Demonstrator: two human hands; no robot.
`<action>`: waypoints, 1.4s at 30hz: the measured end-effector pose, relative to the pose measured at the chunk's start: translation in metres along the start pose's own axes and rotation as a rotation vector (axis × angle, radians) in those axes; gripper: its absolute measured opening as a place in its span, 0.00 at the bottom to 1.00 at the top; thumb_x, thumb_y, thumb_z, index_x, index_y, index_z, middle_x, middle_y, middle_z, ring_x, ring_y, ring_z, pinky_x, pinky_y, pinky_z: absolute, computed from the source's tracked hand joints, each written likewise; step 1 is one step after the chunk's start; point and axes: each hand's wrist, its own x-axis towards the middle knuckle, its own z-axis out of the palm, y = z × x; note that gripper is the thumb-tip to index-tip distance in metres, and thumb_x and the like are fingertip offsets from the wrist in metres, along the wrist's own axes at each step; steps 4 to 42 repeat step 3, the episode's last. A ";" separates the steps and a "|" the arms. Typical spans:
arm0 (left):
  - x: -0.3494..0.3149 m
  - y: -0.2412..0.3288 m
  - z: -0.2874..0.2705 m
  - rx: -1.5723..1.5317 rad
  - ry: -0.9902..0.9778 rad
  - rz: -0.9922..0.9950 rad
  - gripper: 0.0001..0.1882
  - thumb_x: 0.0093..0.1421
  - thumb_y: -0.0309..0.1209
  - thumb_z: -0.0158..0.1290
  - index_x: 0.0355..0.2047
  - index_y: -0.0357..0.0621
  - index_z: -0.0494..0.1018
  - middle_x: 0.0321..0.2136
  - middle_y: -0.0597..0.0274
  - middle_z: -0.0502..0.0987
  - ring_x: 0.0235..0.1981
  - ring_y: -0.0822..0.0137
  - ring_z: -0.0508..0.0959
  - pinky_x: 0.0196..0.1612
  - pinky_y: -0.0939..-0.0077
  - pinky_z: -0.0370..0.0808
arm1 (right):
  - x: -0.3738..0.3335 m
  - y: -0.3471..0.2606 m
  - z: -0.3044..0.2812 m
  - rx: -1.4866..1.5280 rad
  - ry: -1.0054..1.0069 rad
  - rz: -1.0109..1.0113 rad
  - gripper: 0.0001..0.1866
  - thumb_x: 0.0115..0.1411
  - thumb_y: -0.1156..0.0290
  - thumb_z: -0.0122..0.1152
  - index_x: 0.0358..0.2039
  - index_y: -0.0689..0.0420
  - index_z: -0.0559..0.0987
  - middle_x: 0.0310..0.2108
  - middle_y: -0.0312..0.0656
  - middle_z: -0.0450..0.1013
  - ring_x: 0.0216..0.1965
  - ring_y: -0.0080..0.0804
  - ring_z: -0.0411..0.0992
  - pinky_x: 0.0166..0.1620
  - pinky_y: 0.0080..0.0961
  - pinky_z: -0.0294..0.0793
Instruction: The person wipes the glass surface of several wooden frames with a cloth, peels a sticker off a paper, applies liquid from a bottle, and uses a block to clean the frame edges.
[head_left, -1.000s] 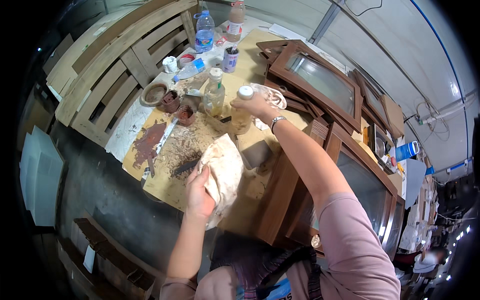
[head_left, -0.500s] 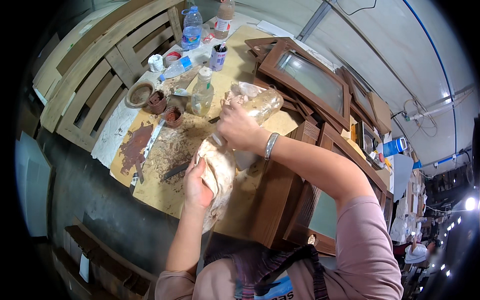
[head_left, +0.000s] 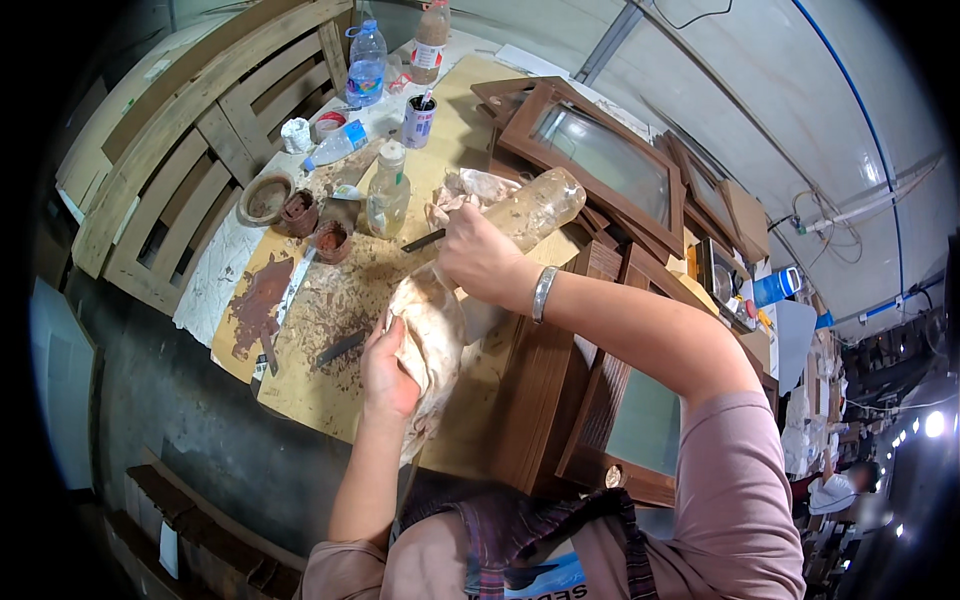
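My right hand (head_left: 482,258) grips a clear plastic bottle (head_left: 540,208), tilted with its base up to the far right and its neck end low over the cloth. The bottle is smeared inside or out; its mouth is hidden by my fingers and the cloth. Bunched in my left hand (head_left: 388,372) is a stained, pale cloth (head_left: 436,325), whose lower end hangs down over the table's near edge. Beyond my right hand lies a crumpled, dirty rag (head_left: 474,188). A dark flat strip (head_left: 424,240) pokes out beside my right knuckles.
Brown wooden door frames with glass (head_left: 605,160) are stacked at right. An upright bottle (head_left: 388,192), brown-stained pots (head_left: 332,240), a can (head_left: 418,122) and bottles stand on the far left of the table (head_left: 300,385). Another dark strip (head_left: 342,348) lies among brown crumbs.
The bottle's base has shifted a little farther right and up, while its neck end stays by the cloth. My left hand keeps its hold. The whole view has shifted slightly.
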 end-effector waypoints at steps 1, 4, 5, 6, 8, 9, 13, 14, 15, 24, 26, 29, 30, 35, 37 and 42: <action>0.000 0.000 -0.001 0.012 0.002 0.002 0.23 0.72 0.26 0.41 0.66 0.35 0.62 0.61 0.51 0.70 0.62 0.57 0.71 0.67 0.59 0.66 | 0.000 0.001 0.002 0.015 -0.024 -0.001 0.08 0.54 0.62 0.60 0.25 0.48 0.85 0.29 0.35 0.79 0.42 0.34 0.73 0.51 0.35 0.61; 0.001 0.000 -0.003 0.023 0.005 0.003 0.23 0.72 0.26 0.41 0.66 0.35 0.62 0.61 0.51 0.70 0.62 0.56 0.71 0.67 0.59 0.65 | 0.000 0.003 0.002 0.078 -0.041 0.043 0.08 0.53 0.61 0.62 0.27 0.48 0.85 0.31 0.36 0.79 0.44 0.33 0.73 0.52 0.36 0.61; 0.001 0.000 -0.003 0.023 0.005 0.003 0.23 0.72 0.26 0.41 0.66 0.35 0.62 0.61 0.51 0.70 0.62 0.56 0.71 0.67 0.59 0.65 | 0.000 0.003 0.002 0.078 -0.041 0.043 0.08 0.53 0.61 0.62 0.27 0.48 0.85 0.31 0.36 0.79 0.44 0.33 0.73 0.52 0.36 0.61; 0.001 0.000 -0.003 0.023 0.005 0.003 0.23 0.72 0.26 0.41 0.66 0.35 0.62 0.61 0.51 0.70 0.62 0.56 0.71 0.67 0.59 0.65 | 0.000 0.003 0.002 0.078 -0.041 0.043 0.08 0.53 0.61 0.62 0.27 0.48 0.85 0.31 0.36 0.79 0.44 0.33 0.73 0.52 0.36 0.61; 0.001 0.000 -0.003 0.023 0.005 0.003 0.23 0.72 0.26 0.41 0.66 0.35 0.62 0.61 0.51 0.70 0.62 0.56 0.71 0.67 0.59 0.65 | 0.000 0.003 0.002 0.078 -0.041 0.043 0.08 0.53 0.61 0.62 0.27 0.48 0.85 0.31 0.36 0.79 0.44 0.33 0.73 0.52 0.36 0.61; 0.001 0.000 -0.003 0.023 0.005 0.003 0.23 0.72 0.26 0.41 0.66 0.35 0.62 0.61 0.51 0.70 0.62 0.56 0.71 0.67 0.59 0.65 | 0.000 0.003 0.002 0.078 -0.041 0.043 0.08 0.53 0.61 0.62 0.27 0.48 0.85 0.31 0.36 0.79 0.44 0.33 0.73 0.52 0.36 0.61; 0.001 0.000 -0.003 0.023 0.005 0.003 0.23 0.72 0.26 0.41 0.66 0.35 0.62 0.61 0.51 0.70 0.62 0.56 0.71 0.67 0.59 0.65 | 0.000 0.003 0.002 0.078 -0.041 0.043 0.08 0.53 0.61 0.62 0.27 0.48 0.85 0.31 0.36 0.79 0.44 0.33 0.73 0.52 0.36 0.61; 0.001 0.000 -0.003 0.023 0.005 0.003 0.23 0.72 0.26 0.41 0.66 0.35 0.62 0.61 0.51 0.70 0.62 0.56 0.71 0.67 0.59 0.65 | 0.000 0.003 0.002 0.078 -0.041 0.043 0.08 0.53 0.61 0.62 0.27 0.48 0.85 0.31 0.36 0.79 0.44 0.33 0.73 0.52 0.36 0.61; 0.001 0.000 -0.003 0.023 0.005 0.003 0.23 0.72 0.26 0.41 0.66 0.35 0.62 0.61 0.51 0.70 0.62 0.56 0.71 0.67 0.59 0.65 | 0.000 0.003 0.002 0.078 -0.041 0.043 0.08 0.53 0.61 0.62 0.27 0.48 0.85 0.31 0.36 0.79 0.44 0.33 0.73 0.52 0.36 0.61; 0.001 0.000 -0.003 0.023 0.005 0.003 0.23 0.72 0.26 0.41 0.66 0.35 0.62 0.61 0.51 0.70 0.62 0.56 0.71 0.67 0.59 0.65 | 0.000 0.003 0.002 0.078 -0.041 0.043 0.08 0.53 0.61 0.62 0.27 0.48 0.85 0.31 0.36 0.79 0.44 0.33 0.73 0.52 0.36 0.61; 0.001 0.000 -0.003 0.023 0.005 0.003 0.23 0.72 0.26 0.41 0.66 0.35 0.62 0.61 0.51 0.70 0.62 0.56 0.71 0.67 0.59 0.65 | 0.000 0.003 0.002 0.078 -0.041 0.043 0.08 0.53 0.61 0.62 0.27 0.48 0.85 0.31 0.36 0.79 0.44 0.33 0.73 0.52 0.36 0.61; 0.001 0.000 -0.003 0.023 0.005 0.003 0.23 0.72 0.26 0.41 0.66 0.35 0.62 0.61 0.51 0.70 0.62 0.56 0.71 0.67 0.59 0.65 | 0.000 0.003 0.002 0.078 -0.041 0.043 0.08 0.53 0.61 0.62 0.27 0.48 0.85 0.31 0.36 0.79 0.44 0.33 0.73 0.52 0.36 0.61; 0.001 0.000 -0.003 0.023 0.005 0.003 0.23 0.72 0.26 0.41 0.66 0.35 0.62 0.61 0.51 0.70 0.62 0.56 0.71 0.67 0.59 0.65 | 0.000 0.003 0.002 0.078 -0.041 0.043 0.08 0.53 0.61 0.62 0.27 0.48 0.85 0.31 0.36 0.79 0.44 0.33 0.73 0.52 0.36 0.61; 0.001 0.000 -0.003 0.023 0.005 0.003 0.23 0.72 0.26 0.41 0.66 0.35 0.62 0.61 0.51 0.70 0.62 0.56 0.71 0.67 0.59 0.65 | 0.000 0.003 0.002 0.078 -0.041 0.043 0.08 0.53 0.61 0.62 0.27 0.48 0.85 0.31 0.36 0.79 0.44 0.33 0.73 0.52 0.36 0.61; 0.001 0.000 -0.003 0.023 0.005 0.003 0.23 0.72 0.26 0.41 0.66 0.35 0.62 0.61 0.51 0.70 0.62 0.56 0.71 0.67 0.59 0.65 | 0.000 0.003 0.002 0.078 -0.041 0.043 0.08 0.53 0.61 0.62 0.27 0.48 0.85 0.31 0.36 0.79 0.44 0.33 0.73 0.52 0.36 0.61; 0.001 0.000 -0.003 0.023 0.005 0.003 0.23 0.72 0.26 0.41 0.66 0.35 0.62 0.61 0.51 0.70 0.62 0.56 0.71 0.67 0.59 0.65 | 0.000 0.003 0.002 0.078 -0.041 0.043 0.08 0.53 0.61 0.62 0.27 0.48 0.85 0.31 0.36 0.79 0.44 0.33 0.73 0.52 0.36 0.61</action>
